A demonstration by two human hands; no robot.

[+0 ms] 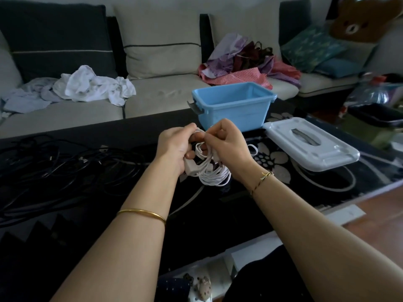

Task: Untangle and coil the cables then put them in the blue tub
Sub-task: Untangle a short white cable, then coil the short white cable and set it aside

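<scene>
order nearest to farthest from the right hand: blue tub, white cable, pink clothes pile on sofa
1. white cable, held in the right hand
2. blue tub, just behind the hand
3. pink clothes pile, on the sofa behind the tub

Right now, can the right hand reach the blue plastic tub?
Probably yes. The open blue plastic tub stands just beyond the right hand, with nothing between them, and the white plastic lid lies beside it. The hand is busy pinching the white coiled cable, though.

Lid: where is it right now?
Head view: the white lid lies on the dark table, right side, just right of and nearer than the blue tub.
</scene>
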